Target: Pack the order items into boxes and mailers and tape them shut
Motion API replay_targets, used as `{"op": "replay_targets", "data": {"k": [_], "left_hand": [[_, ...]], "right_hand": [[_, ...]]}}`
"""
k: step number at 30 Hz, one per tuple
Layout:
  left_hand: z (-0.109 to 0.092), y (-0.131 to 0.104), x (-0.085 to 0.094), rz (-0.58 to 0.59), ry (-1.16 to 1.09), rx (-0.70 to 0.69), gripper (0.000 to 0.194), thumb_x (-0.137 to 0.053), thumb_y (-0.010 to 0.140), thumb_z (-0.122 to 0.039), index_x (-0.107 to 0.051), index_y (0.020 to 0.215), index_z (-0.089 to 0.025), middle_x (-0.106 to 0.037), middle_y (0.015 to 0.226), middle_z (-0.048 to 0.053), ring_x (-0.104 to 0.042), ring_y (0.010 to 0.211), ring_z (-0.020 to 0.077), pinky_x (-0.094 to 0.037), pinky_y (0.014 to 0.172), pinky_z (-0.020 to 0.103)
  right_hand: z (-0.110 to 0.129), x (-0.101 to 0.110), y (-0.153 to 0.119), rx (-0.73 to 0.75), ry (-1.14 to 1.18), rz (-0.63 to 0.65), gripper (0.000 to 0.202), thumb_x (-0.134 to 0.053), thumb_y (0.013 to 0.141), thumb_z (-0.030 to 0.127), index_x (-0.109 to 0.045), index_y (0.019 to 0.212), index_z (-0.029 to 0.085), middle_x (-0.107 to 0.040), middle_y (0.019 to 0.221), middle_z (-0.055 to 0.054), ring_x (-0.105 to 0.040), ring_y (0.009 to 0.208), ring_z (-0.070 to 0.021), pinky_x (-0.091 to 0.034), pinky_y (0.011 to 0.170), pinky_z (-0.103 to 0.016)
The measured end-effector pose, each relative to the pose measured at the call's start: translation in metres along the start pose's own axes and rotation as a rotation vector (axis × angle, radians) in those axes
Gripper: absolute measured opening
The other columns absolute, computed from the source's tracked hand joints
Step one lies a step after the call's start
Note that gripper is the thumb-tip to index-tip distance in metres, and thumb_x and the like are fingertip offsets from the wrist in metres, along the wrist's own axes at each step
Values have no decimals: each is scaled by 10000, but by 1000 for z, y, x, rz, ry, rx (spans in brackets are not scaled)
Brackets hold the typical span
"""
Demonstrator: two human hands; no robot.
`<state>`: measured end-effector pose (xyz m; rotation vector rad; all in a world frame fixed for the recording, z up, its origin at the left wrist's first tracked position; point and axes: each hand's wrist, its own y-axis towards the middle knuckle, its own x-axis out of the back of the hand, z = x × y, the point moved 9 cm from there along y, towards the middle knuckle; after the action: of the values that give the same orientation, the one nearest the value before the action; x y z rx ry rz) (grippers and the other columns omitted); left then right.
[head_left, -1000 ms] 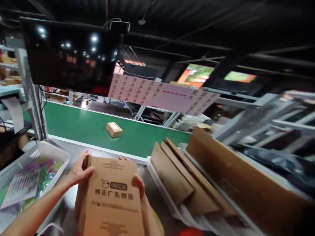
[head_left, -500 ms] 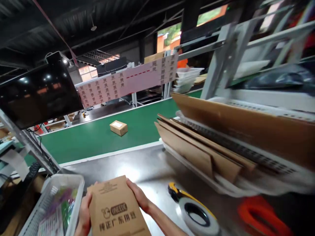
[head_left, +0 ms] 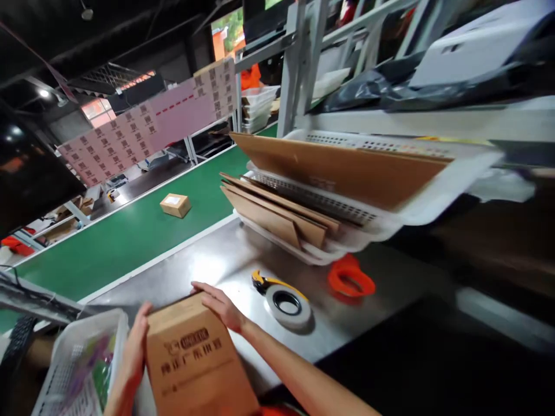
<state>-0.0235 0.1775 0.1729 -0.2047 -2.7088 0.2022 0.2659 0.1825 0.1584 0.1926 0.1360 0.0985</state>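
Observation:
A brown cardboard box (head_left: 197, 364) with dark printing is held between both hands at the lower middle, tilted above the metal table. My left hand (head_left: 137, 341) presses along its left side, fingertips at the top left corner. My right hand (head_left: 221, 306) lies over its top right edge, fingers reaching across the corner. To the right of the box, a tape dispenser with a white roll (head_left: 288, 307) and yellow handle rests on the metal table (head_left: 173, 277). An orange-red ring (head_left: 350, 278) lies farther right.
White baskets (head_left: 433, 214) with flat cardboard sheets (head_left: 269, 214) stand at the right. Another white basket (head_left: 117, 329) with colourful packets is at the lower left. A small box (head_left: 175, 205) sits on the green belt (head_left: 130, 231) beyond the table.
The view has turned right, so the belt, baskets and tape appear farther left. My right hand has shifted over the box's top edge. Both hands still hold the box.

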Motion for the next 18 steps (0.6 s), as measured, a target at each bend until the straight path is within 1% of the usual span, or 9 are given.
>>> {"op": "replay_targets", "data": {"k": [2, 3, 4, 6, 9, 11, 14, 16, 18], "left_hand": [[-15, 15, 5, -70, 108, -212, 726, -410, 1047, -731, -616, 1574, -276, -371, 1825, 76, -329, 1695, 343, -318, 1379, 521], [-14, 20, 3, -93, 147, -302, 717, -403, 1058, -719, -605, 1584, -275, -312, 1851, 71, -288, 1712, 333, -280, 1394, 519], [-7, 22, -2, -103, 180, -366, 715, -395, 1066, -710, -586, 1603, -279, -260, 1869, 67, -264, 1720, 325, -259, 1400, 516], [24, 21, -16, -96, 226, -392, 712, -378, 1081, -692, -546, 1642, -288, -187, 1887, 72, -247, 1725, 317, -241, 1402, 516], [80, 4, -32, -92, 275, -328, 675, -346, 1121, -619, -486, 1693, -288, -104, 1899, 76, -210, 1733, 309, -214, 1407, 518], [99, -11, -37, -104, 292, -325, 651, -340, 1139, -562, -456, 1714, -280, -70, 1901, 78, -182, 1739, 310, -203, 1411, 522], [105, -24, -39, -111, 294, -348, 643, -371, 1136, -544, -470, 1709, -266, -132, 1894, 97, -222, 1731, 320, -230, 1405, 533], [103, -27, -44, -93, 303, -358, 632, -392, 1133, -532, -488, 1697, -263, -223, 1876, 111, -280, 1715, 309, -269, 1396, 524], [99, -29, -53, -72, 322, -367, 615, -406, 1136, -499, -493, 1692, -253, -301, 1849, 130, -323, 1700, 303, -296, 1388, 529]], "right_hand": [[4, 0, 8, 208, -169, 40, 623, -578, 966, 487, -682, 1492, 168, -727, 1412, -157, -676, 1293, -343, -532, 1168, -541], [1, -1, 8, 312, -274, 62, 646, -578, 964, 464, -644, 1529, 158, -696, 1462, -173, -647, 1348, -346, -511, 1203, -549], [-8, -3, 5, 393, -379, 88, 670, -582, 962, 442, -605, 1565, 150, -661, 1515, -191, -613, 1402, -350, -488, 1234, -560], [-35, -7, -8, 473, -554, 149, 700, -577, 972, 406, -539, 1621, 149, -588, 1615, -216, -546, 1498, -358, -447, 1274, -600], [-78, -14, -42, 470, -712, 251, 692, -560, 1004, 369, -486, 1665, 176, -472, 1731, -218, -438, 1613, -363, -393, 1296, -672], [-90, -16, -63, 454, -758, 259, 684, -552, 1021, 334, -463, 1681, 180, -372, 1792, -223, -357, 1667, -369, -380, 1297, -694], [-85, -18, -80, 427, -788, 212, 701, -574, 1009, 276, -449, 1692, 183, -283, 1829, -227, -318, 1687, -383, -420, 1283, -679], [-77, -22, -83, 411, -804, 186, 744, -626, 980, 287, -443, 1697, 200, -257, 1839, -220, -324, 1682, -403, -433, 1275, -689], [-71, -24, -81, 376, -830, 130, 800, -668, 963, 317, -412, 1712, 204, -192, 1855, -222, -304, 1685, -428, -427, 1273, -712]]}}
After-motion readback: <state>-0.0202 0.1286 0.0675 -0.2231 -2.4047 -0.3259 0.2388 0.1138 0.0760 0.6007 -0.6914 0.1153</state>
